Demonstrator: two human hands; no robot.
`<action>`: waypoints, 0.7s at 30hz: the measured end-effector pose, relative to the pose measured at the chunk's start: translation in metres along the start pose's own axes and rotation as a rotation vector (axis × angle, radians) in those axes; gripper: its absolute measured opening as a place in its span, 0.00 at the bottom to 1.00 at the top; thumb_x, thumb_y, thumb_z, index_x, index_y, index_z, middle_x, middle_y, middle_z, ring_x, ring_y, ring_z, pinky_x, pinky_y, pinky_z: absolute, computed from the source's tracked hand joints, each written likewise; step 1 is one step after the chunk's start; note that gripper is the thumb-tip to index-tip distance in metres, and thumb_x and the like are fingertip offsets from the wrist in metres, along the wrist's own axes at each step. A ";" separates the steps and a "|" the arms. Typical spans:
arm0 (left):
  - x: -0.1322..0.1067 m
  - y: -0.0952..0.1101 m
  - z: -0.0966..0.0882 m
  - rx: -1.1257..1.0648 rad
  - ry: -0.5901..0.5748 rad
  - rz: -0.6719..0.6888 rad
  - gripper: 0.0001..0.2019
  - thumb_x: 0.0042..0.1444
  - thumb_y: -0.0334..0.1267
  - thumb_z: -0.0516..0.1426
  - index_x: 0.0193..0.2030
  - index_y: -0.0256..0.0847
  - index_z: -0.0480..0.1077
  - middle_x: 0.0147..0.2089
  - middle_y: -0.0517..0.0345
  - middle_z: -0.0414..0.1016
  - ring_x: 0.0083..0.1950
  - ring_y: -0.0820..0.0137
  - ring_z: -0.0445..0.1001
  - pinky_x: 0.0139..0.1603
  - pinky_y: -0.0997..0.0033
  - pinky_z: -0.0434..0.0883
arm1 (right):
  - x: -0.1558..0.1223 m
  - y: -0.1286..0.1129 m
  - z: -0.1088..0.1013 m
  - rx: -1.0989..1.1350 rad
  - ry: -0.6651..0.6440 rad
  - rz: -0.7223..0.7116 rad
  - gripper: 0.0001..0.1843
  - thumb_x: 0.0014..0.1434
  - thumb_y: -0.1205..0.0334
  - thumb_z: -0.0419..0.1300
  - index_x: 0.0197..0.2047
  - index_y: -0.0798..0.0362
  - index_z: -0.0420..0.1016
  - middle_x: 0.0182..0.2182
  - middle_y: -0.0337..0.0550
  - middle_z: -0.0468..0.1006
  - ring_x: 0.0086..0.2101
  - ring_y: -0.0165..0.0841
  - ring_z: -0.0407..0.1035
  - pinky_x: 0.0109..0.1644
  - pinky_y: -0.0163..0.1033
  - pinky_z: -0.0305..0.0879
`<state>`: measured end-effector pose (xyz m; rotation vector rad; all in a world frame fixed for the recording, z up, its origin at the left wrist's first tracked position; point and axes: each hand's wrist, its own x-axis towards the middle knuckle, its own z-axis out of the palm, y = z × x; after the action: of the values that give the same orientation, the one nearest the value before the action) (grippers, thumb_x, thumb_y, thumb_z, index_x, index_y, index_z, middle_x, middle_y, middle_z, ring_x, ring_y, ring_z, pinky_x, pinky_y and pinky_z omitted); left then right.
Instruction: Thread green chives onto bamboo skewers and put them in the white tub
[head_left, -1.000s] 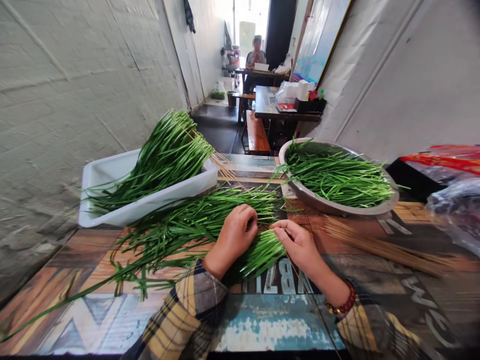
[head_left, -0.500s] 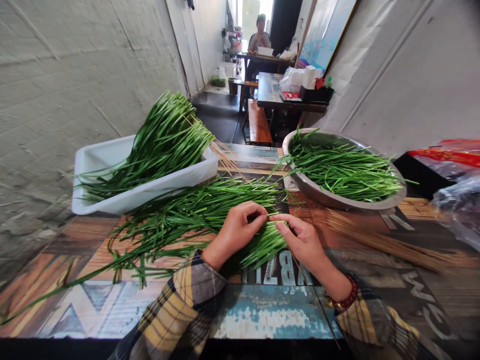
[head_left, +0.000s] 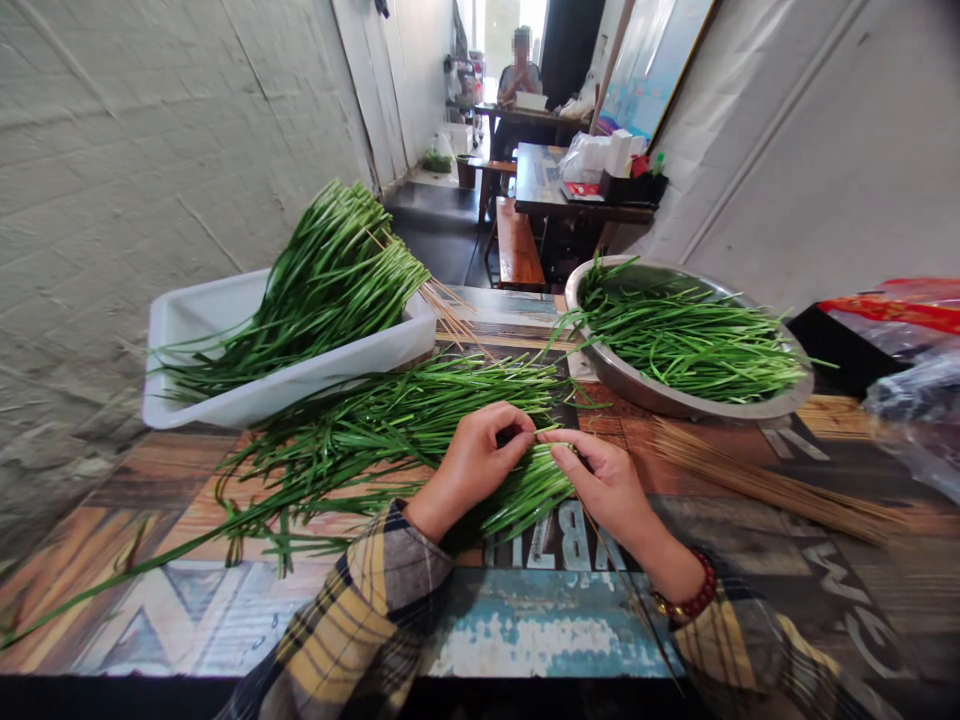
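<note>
Loose green chives lie spread over the painted table. My left hand rests on a short bundle of chives, fingers curled and pinching chive stalks at its top. My right hand meets it fingertip to fingertip, pinching a thin bamboo skewer that runs back toward my right sleeve. A beaded bracelet sits on my right wrist.
A white tray piled with skewered chives stands at the left by the wall. A metal bowl of chives sits at the right. Bamboo skewers lie beside it, plastic bags farther right. A seated person is at a far table.
Over the second the view tilted down a little and my two hands closed together, fingertips meeting over the chive bundle. In the last half second nothing visibly moved.
</note>
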<state>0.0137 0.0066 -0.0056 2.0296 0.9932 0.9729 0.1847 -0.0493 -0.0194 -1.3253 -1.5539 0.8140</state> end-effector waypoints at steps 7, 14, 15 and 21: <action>0.000 -0.001 0.001 -0.008 0.011 -0.005 0.04 0.55 0.30 0.57 0.30 0.37 0.73 0.30 0.58 0.74 0.32 0.72 0.71 0.36 0.74 0.67 | 0.000 0.001 0.001 0.001 0.000 0.001 0.13 0.61 0.58 0.56 0.44 0.51 0.80 0.42 0.46 0.82 0.39 0.38 0.77 0.47 0.44 0.72; 0.000 -0.001 0.001 -0.009 0.011 0.002 0.05 0.56 0.30 0.56 0.30 0.37 0.72 0.30 0.58 0.74 0.33 0.72 0.70 0.36 0.74 0.66 | 0.000 0.001 0.001 -0.018 0.004 -0.004 0.13 0.61 0.58 0.56 0.44 0.51 0.80 0.40 0.45 0.83 0.38 0.38 0.77 0.45 0.44 0.73; 0.000 -0.001 0.001 -0.009 0.010 0.006 0.05 0.56 0.30 0.56 0.30 0.37 0.72 0.30 0.58 0.74 0.33 0.72 0.70 0.36 0.73 0.67 | 0.000 0.001 0.001 -0.018 0.005 -0.002 0.13 0.61 0.58 0.56 0.44 0.51 0.80 0.39 0.45 0.83 0.38 0.38 0.77 0.45 0.44 0.73; 0.000 -0.001 0.001 -0.014 0.006 0.027 0.05 0.56 0.30 0.56 0.30 0.38 0.72 0.30 0.58 0.73 0.33 0.72 0.70 0.36 0.73 0.66 | 0.000 0.002 0.001 -0.033 0.005 0.016 0.13 0.61 0.58 0.56 0.43 0.52 0.80 0.39 0.46 0.83 0.38 0.38 0.77 0.43 0.42 0.73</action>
<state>0.0140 0.0065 -0.0070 2.0348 0.9620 0.9978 0.1841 -0.0490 -0.0216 -1.3644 -1.5609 0.7972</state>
